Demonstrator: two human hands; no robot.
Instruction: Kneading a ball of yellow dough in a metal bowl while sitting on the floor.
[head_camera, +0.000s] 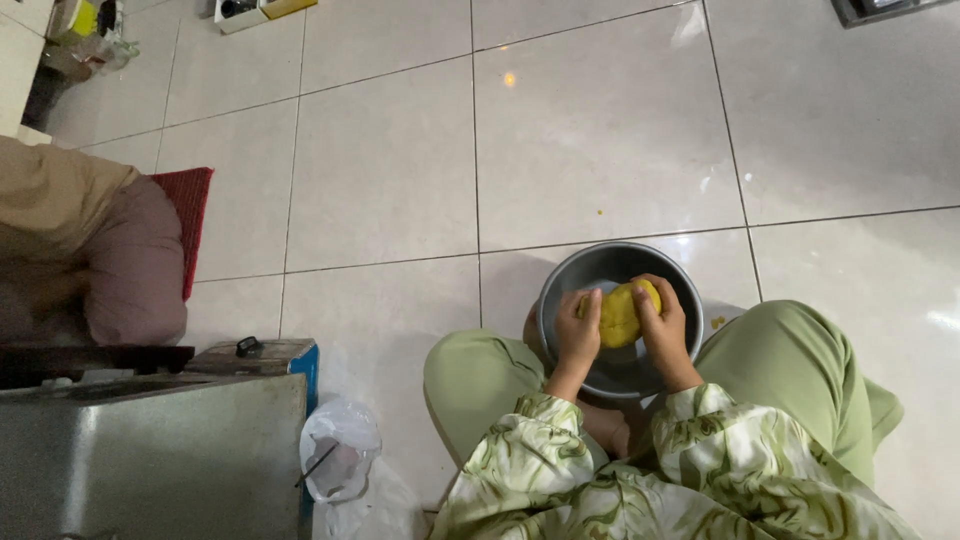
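Observation:
A lump of yellow dough (620, 314) sits between both of my hands over a round grey metal bowl (575, 278). My left hand (578, 330) presses its left side and my right hand (662, 322) grips its right side. The bowl rests on the tiled floor between my knees, which are covered in green trousers. My sleeves have a green and white leaf pattern.
A grey metal box (150, 455) stands at the lower left, with a crumpled clear plastic bag (340, 460) beside it. A brown cushion (135, 265) and a red mat (190, 215) lie to the left. Small boxes (262, 10) stand at the far top.

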